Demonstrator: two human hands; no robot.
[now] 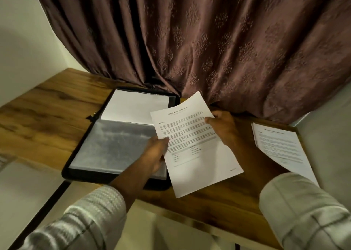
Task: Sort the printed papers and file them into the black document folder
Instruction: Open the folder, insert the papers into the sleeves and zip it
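A printed paper (193,145) with a heading and text blocks is held above the desk, tilted, by both hands. My left hand (154,154) pinches its left edge and my right hand (224,128) grips its right edge near the top. The black document folder (79,154) lies open to the left, partly under the paper. Its near half shows an empty clear plastic sleeve (117,143); its far half holds a white sheet (133,105) in a sleeve. A stack of printed papers (281,145) lies at the right of the desk.
The wooden desk (47,116) runs from the left wall to a white wall on the right. A maroon patterned curtain (209,40) hangs right behind the folder and touches the desk's far edge. The desk's front edge is close to my sleeves.
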